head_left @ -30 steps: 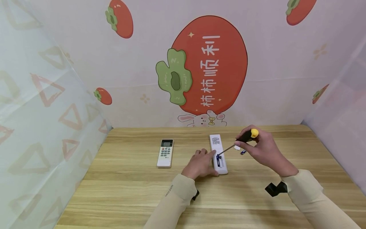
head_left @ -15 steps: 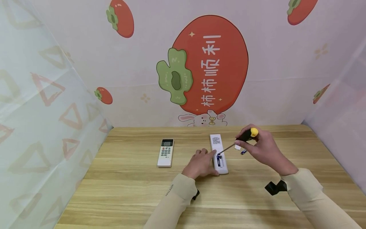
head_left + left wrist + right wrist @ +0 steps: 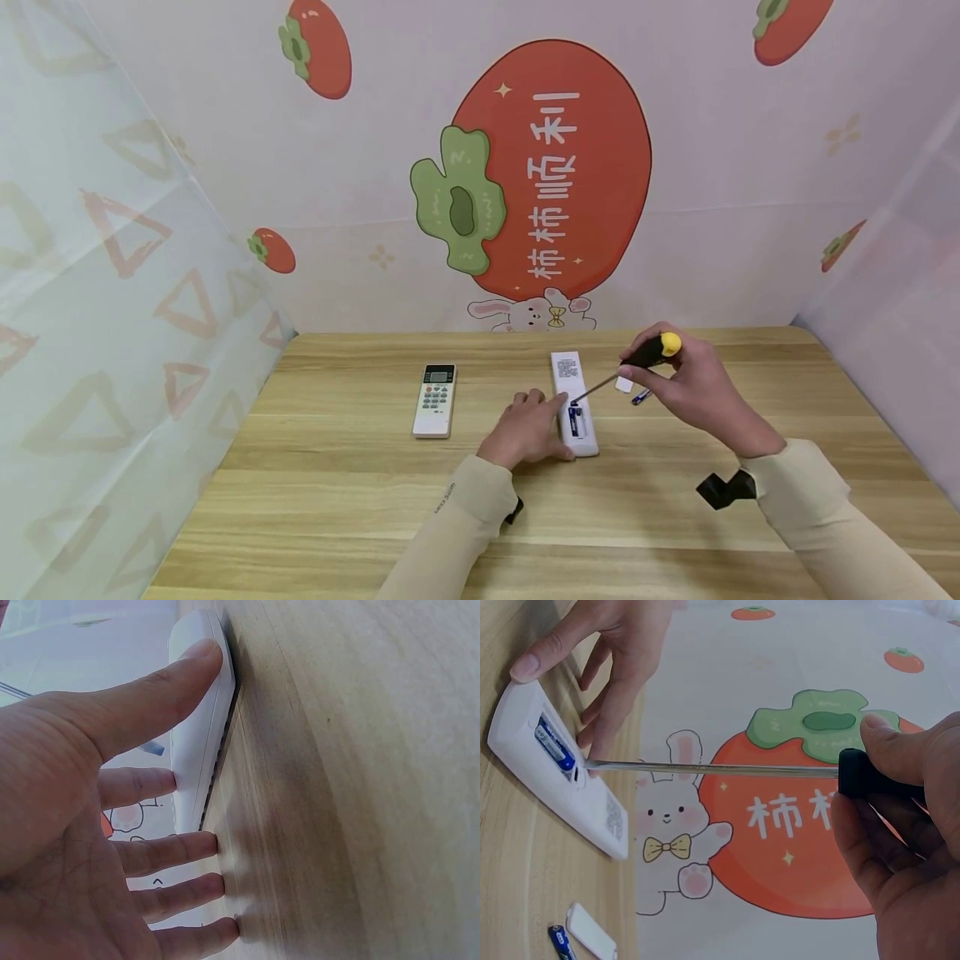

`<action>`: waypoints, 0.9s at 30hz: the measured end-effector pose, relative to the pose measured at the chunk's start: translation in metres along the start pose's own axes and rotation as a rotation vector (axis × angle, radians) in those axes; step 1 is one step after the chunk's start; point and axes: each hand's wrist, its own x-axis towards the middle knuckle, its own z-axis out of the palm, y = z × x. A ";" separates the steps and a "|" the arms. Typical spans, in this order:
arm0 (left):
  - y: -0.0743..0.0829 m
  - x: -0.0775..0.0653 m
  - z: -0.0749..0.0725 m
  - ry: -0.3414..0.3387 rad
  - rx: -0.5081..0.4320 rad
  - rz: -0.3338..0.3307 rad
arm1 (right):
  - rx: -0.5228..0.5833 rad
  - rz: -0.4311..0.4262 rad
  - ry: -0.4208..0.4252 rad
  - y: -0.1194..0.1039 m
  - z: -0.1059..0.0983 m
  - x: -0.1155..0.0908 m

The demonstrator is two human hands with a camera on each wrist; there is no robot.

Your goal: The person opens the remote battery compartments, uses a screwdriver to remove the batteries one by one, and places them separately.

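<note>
The left hand lies flat, fingers straight, bracing the face-down remote mid-table. The right hand grips a screwdriver, its tip in the open bay beside a blue battery. The backdrop reads 柿柿顺利.

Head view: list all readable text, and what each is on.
"柿柿顺利": white characters on the big red persimmon on the backdrop.
Label with a code square on the back of the white remote: too small to read.
Buttons and screen of the second remote: too small to read.
Small print on the left sleeve cuff: blurred.
Battery wrapper: not readable.
</note>
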 end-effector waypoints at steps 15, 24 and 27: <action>0.001 0.000 -0.001 -0.006 -0.002 -0.012 | -0.003 0.011 -0.027 0.006 0.001 0.000; 0.001 0.000 -0.001 -0.005 0.010 -0.008 | 0.034 0.061 -0.063 0.009 -0.004 0.011; 0.001 0.000 -0.001 -0.006 0.003 -0.008 | 0.025 0.106 -0.067 0.012 -0.006 0.017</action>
